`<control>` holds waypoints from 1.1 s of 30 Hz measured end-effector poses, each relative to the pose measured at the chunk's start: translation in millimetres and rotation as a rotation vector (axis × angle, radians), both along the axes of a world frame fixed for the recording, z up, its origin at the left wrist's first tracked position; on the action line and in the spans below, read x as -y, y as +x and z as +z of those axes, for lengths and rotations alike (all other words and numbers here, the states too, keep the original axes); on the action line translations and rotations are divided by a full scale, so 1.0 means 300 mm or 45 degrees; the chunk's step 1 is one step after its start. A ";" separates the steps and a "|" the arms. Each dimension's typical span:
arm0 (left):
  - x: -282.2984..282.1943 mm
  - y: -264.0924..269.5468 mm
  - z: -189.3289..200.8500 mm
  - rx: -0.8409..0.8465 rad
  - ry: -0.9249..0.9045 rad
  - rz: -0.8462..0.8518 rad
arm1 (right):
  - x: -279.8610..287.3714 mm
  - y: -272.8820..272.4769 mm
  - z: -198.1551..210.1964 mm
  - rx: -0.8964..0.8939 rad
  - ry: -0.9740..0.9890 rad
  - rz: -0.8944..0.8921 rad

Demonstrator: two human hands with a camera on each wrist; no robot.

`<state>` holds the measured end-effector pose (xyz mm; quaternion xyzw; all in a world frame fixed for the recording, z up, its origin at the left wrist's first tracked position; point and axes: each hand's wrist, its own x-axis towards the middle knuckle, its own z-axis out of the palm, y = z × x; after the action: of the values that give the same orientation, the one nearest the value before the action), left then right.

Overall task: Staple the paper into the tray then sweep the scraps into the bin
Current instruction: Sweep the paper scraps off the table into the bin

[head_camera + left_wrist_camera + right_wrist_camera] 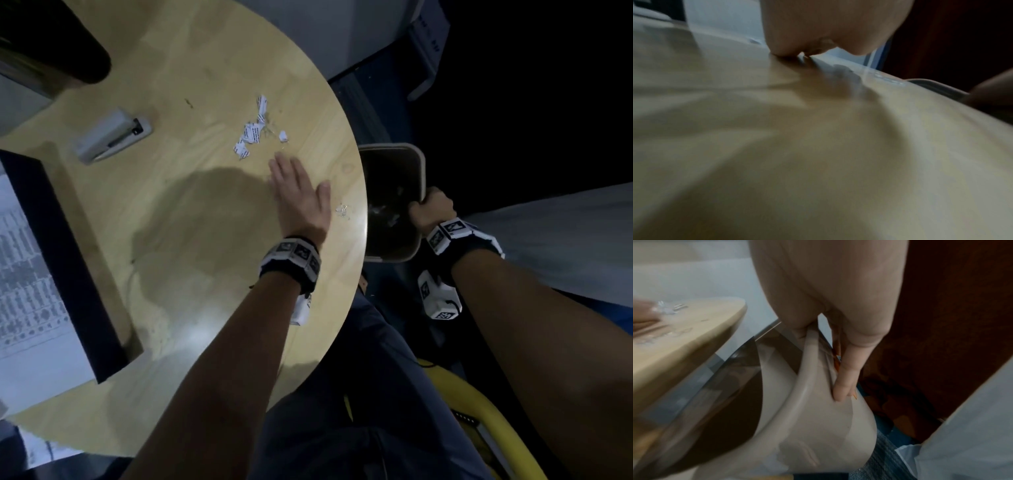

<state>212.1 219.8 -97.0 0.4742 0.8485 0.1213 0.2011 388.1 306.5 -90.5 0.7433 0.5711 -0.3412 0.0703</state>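
White paper scraps (253, 132) lie in a loose heap on the round wooden table (191, 212). My left hand (298, 192) lies flat on the table just below them, fingers straight. A few small bits (342, 210) sit near the table's right edge beside that hand. My right hand (430, 209) grips the rim of a beige bin (419, 164), held against the table edge with scraps inside. In the right wrist view its fingers (846, 378) curl round the bin's rim (809, 374). A black tray (68, 260) with printed paper sits at the left.
A grey stapler (109, 135) lies on the table, upper left of the scraps. A dark object (58, 37) stands at the table's far left corner. My legs and a yellow chair frame (486, 411) are below the table's right edge.
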 end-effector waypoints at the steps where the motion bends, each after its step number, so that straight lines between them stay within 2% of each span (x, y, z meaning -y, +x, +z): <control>1: -0.009 0.054 0.003 -0.019 -0.068 -0.103 | -0.004 -0.002 -0.001 0.000 -0.003 0.008; 3: -0.019 0.175 0.006 0.000 -0.097 -0.352 | -0.012 -0.008 0.002 -0.002 -0.021 0.027; 5: -0.024 0.283 0.014 0.104 -0.071 -0.546 | -0.023 -0.011 0.009 -0.015 -0.037 0.038; 7: -0.036 0.332 0.027 0.209 0.001 -0.575 | -0.037 -0.010 0.016 -0.034 -0.042 0.037; 9: -0.064 0.295 0.055 0.293 0.107 -0.499 | -0.052 -0.004 0.019 -0.039 -0.027 0.053; 11: -0.091 0.183 0.086 0.329 0.249 -0.336 | -0.067 0.003 0.017 -0.034 -0.009 0.073; 13: -0.119 -0.002 0.095 0.343 0.329 -0.043 | -0.088 0.002 0.012 -0.017 0.003 0.097; 14: -0.131 -0.110 0.087 0.285 0.320 0.074 | -0.099 0.002 0.011 -0.014 0.005 0.107; 17: -0.159 -0.390 0.059 0.008 0.165 0.164 | -0.128 -0.004 0.011 -0.037 0.013 0.135; 20: -0.192 -0.495 0.039 -0.008 0.085 0.179 | -0.156 -0.018 0.004 -0.036 0.013 0.151; 22: -0.215 -0.484 0.024 -0.072 -0.034 0.141 | -0.171 -0.034 0.005 -0.039 0.002 0.161; 24: -0.229 -0.441 0.018 -0.166 -0.119 0.024 | -0.184 -0.051 0.006 -0.034 0.003 0.173; 26: -0.219 -0.370 0.019 -0.173 -0.130 -0.120 | -0.195 -0.068 0.009 -0.029 0.006 0.191; 31: -0.090 -0.141 0.037 0.170 0.027 -0.332 | -0.202 -0.105 0.026 -0.059 0.014 0.233; 33: -0.054 -0.108 0.051 0.239 0.081 -0.384 | -0.203 -0.114 0.030 -0.079 0.006 0.244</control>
<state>179.8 236.0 -81.7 0.5887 0.7410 0.1604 0.2803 353.8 367.6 -81.7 0.6744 0.6423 -0.3545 0.0833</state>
